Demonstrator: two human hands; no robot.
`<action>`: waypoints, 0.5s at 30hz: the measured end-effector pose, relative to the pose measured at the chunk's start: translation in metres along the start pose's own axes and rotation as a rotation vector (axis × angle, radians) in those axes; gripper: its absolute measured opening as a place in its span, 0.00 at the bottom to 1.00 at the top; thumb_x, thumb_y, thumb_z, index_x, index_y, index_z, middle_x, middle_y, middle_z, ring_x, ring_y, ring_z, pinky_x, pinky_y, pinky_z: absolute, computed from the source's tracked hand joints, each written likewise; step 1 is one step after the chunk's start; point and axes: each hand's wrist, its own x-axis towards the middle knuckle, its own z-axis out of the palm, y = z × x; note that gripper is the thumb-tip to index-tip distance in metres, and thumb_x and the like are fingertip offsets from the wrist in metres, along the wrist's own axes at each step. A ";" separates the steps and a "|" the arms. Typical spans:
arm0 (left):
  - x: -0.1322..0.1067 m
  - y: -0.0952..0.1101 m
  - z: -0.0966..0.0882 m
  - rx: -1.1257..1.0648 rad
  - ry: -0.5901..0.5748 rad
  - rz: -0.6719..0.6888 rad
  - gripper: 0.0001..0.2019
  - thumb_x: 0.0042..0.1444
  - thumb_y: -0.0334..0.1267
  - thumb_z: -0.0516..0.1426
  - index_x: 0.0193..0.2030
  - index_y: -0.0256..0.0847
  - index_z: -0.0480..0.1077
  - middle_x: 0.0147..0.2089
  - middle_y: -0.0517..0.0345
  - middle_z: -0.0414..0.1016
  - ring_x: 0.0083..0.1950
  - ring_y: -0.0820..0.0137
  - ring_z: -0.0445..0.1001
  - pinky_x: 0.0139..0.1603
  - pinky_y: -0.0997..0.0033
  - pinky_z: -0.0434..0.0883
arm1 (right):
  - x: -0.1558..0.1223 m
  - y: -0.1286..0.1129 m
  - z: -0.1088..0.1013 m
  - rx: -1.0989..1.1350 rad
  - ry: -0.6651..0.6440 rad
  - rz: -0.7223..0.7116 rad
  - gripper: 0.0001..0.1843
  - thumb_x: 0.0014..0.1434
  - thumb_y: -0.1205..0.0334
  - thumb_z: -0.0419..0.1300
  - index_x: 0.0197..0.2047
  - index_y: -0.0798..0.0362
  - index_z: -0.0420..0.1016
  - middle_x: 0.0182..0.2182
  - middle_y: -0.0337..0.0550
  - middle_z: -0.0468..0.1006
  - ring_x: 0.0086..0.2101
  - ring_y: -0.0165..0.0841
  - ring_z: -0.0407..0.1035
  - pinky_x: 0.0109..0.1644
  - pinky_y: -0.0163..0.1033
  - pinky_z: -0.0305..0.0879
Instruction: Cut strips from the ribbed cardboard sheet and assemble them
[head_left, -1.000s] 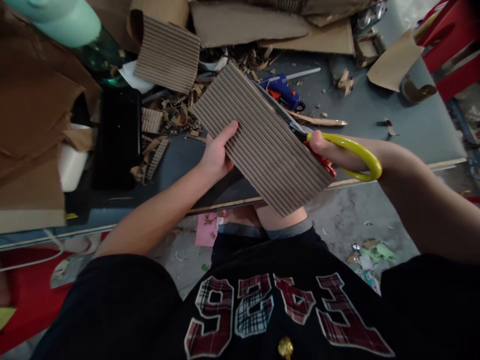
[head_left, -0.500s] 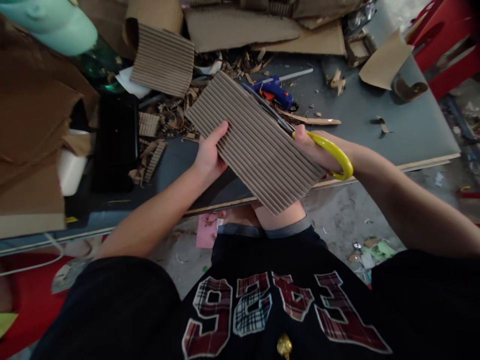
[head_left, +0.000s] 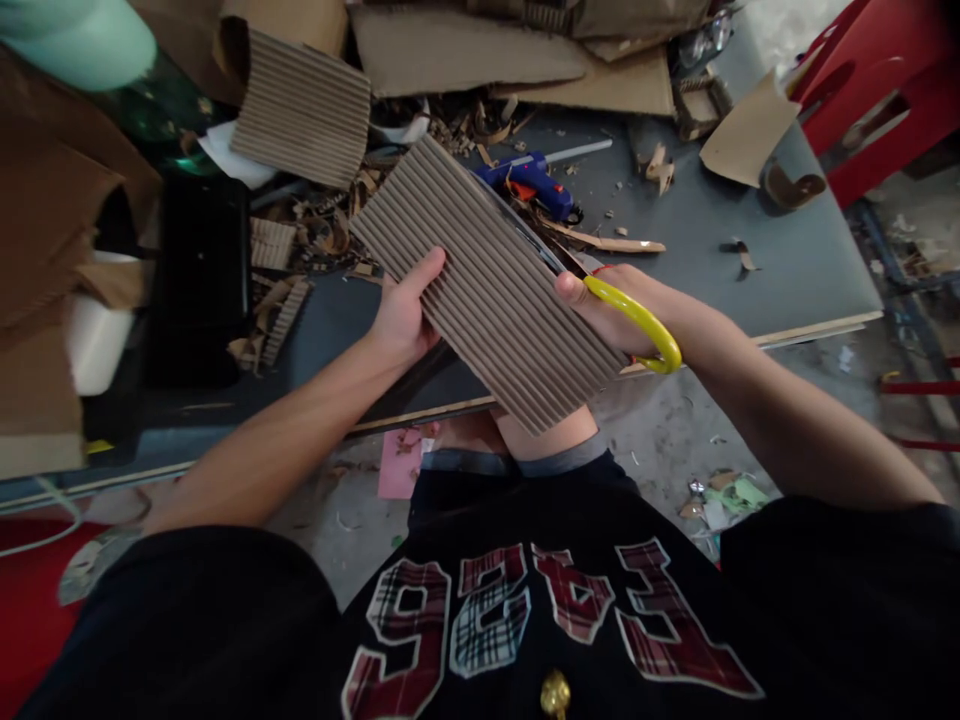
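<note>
Corrugated cardboard sheet [head_left: 484, 280] sits mid-frame, pinched by the left hand [head_left: 401, 315]; the right hand [head_left: 622, 310], gripping yellow scissors [head_left: 637, 322], has slid further up its right edge (cut advancing).

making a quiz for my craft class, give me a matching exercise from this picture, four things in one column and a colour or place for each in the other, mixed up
Things:
1. scissors
2. corrugated sheet
3. glue gun
4. chair

Colour or place:
A. red, off the table's far right corner
B. blue, lying on the grey table
C. yellow handle, in the right hand
D. brown, gripped at its edge by the left hand

Pairs: 1-C, 2-D, 3-B, 4-A
</note>
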 end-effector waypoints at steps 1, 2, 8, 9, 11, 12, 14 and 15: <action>0.000 0.000 0.000 0.015 -0.001 0.012 0.15 0.53 0.42 0.74 0.45 0.54 0.79 0.56 0.65 0.86 0.76 0.51 0.69 0.71 0.50 0.78 | 0.000 0.000 0.002 -0.007 0.024 0.019 0.51 0.69 0.23 0.26 0.28 0.51 0.75 0.24 0.50 0.72 0.35 0.44 0.76 0.44 0.48 0.74; 0.001 0.000 0.000 0.032 0.002 0.022 0.13 0.53 0.41 0.73 0.44 0.53 0.79 0.55 0.65 0.86 0.76 0.50 0.69 0.71 0.49 0.78 | 0.000 0.001 0.005 -0.006 0.048 0.031 0.52 0.68 0.22 0.25 0.28 0.50 0.76 0.23 0.49 0.70 0.35 0.45 0.77 0.44 0.49 0.74; 0.004 -0.001 0.001 0.038 0.025 0.042 0.12 0.53 0.41 0.73 0.42 0.51 0.78 0.52 0.62 0.87 0.75 0.49 0.71 0.69 0.50 0.80 | -0.004 0.001 0.013 0.085 0.051 0.087 0.52 0.69 0.21 0.29 0.30 0.52 0.78 0.25 0.49 0.74 0.36 0.45 0.78 0.46 0.49 0.75; 0.005 -0.001 0.001 0.035 0.018 0.037 0.12 0.53 0.41 0.73 0.42 0.50 0.78 0.52 0.62 0.87 0.75 0.50 0.72 0.69 0.51 0.80 | -0.004 0.000 0.012 0.134 0.038 0.094 0.52 0.70 0.22 0.29 0.31 0.53 0.79 0.27 0.50 0.76 0.36 0.43 0.78 0.46 0.48 0.75; 0.006 -0.002 -0.001 0.039 -0.008 0.025 0.12 0.54 0.40 0.72 0.43 0.50 0.78 0.52 0.62 0.87 0.73 0.50 0.73 0.68 0.52 0.81 | -0.004 -0.003 0.008 0.213 0.012 0.098 0.53 0.72 0.25 0.28 0.35 0.55 0.81 0.33 0.51 0.82 0.38 0.42 0.79 0.47 0.46 0.75; 0.006 -0.002 -0.002 0.042 -0.018 0.024 0.12 0.54 0.40 0.72 0.43 0.49 0.78 0.53 0.62 0.87 0.73 0.51 0.74 0.68 0.53 0.81 | -0.004 -0.005 0.005 0.232 -0.003 0.084 0.53 0.72 0.26 0.28 0.38 0.55 0.83 0.37 0.51 0.84 0.40 0.42 0.80 0.49 0.46 0.74; 0.008 -0.002 -0.004 0.048 -0.026 0.031 0.12 0.54 0.40 0.73 0.43 0.49 0.78 0.53 0.61 0.87 0.71 0.51 0.75 0.68 0.53 0.81 | -0.005 -0.008 -0.001 0.232 -0.035 0.052 0.54 0.73 0.26 0.27 0.47 0.56 0.84 0.44 0.53 0.86 0.46 0.45 0.80 0.54 0.47 0.73; 0.008 -0.002 -0.005 0.048 -0.026 0.037 0.12 0.54 0.40 0.73 0.43 0.49 0.78 0.53 0.61 0.87 0.71 0.51 0.76 0.68 0.53 0.81 | -0.005 -0.009 -0.003 0.229 -0.044 0.037 0.55 0.72 0.26 0.26 0.50 0.57 0.84 0.47 0.55 0.86 0.50 0.47 0.80 0.57 0.49 0.72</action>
